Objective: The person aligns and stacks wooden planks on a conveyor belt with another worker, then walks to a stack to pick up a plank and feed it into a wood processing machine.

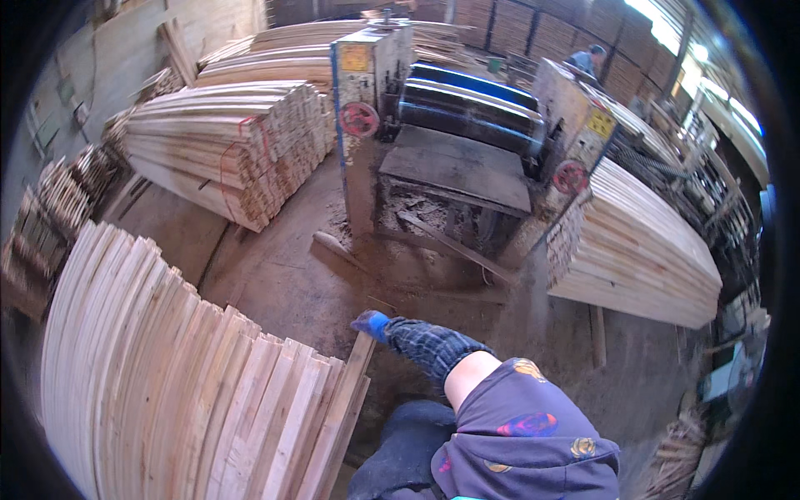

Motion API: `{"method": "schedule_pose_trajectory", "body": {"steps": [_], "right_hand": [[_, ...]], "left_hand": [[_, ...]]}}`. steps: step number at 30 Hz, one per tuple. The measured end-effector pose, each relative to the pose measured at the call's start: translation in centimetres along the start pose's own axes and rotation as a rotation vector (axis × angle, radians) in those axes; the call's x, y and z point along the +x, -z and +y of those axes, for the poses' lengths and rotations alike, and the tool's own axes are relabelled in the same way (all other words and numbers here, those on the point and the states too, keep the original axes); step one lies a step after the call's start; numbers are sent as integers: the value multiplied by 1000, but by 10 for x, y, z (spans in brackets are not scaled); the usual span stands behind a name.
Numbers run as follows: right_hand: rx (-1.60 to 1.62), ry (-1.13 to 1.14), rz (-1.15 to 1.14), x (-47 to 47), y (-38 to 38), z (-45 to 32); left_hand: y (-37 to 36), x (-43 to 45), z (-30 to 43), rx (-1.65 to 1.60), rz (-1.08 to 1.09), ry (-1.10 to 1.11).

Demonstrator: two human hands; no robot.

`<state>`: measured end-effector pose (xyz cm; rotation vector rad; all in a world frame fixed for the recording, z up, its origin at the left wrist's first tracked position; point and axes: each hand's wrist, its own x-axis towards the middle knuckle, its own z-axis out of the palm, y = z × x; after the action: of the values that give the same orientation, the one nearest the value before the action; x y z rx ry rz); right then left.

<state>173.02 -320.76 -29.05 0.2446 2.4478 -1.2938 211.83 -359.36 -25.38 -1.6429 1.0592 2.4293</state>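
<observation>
My right hand (372, 324), in a blue glove below a dark plaid sleeve cover, is at the far end of a long wooden board (349, 381). The fingers look closed over the board's end, though they are small and dark here. That board lies at the right side of a large stack of pale sawn boards (187, 375), which fills the lower left. Their ends are uneven. My left hand is out of view.
Ahead stands a roller machine with a dark roller (469, 112), a flat metal bed (456, 169) and red handwheels (359, 119). A strapped lumber stack (187, 150) sits left, another stack (637, 250) right. A wooden piece (337, 249) lies on the floor. A person (587, 61) is behind the machine.
</observation>
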Motion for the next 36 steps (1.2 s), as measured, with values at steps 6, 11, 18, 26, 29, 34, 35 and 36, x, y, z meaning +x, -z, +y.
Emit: {"method": "schedule_pose_trajectory", "body": {"steps": [6, 11, 18, 26, 29, 34, 35, 36], "right_hand": [[-36, -12, 157, -24, -11, -11], [-310, -39, 75, -67, 0, -69], [-356, 1047, -86, -175, -129, -154], [-617, 1546, -495, -228, -278, -162], [-654, 1465, -630, -230, -274, -163], [-772, 1439, -764, -249, -246, -199], [-751, 1426, -749, -250, -235, -199], [-731, 1439, -747, -251, -225, -199]], "left_hand": [[-7, 18, 31, 91, -34, -16], [20, 23, 44, 38, -17, -48], [165, 24, 26, -214, -123, -221], [197, -37, 0, -613, 125, -137], [216, -52, -11, -493, 522, -166], [264, -48, 5, -378, 1033, -468], [257, -51, 28, -380, 1091, -521], [264, -58, 36, -445, 982, -560]]}}
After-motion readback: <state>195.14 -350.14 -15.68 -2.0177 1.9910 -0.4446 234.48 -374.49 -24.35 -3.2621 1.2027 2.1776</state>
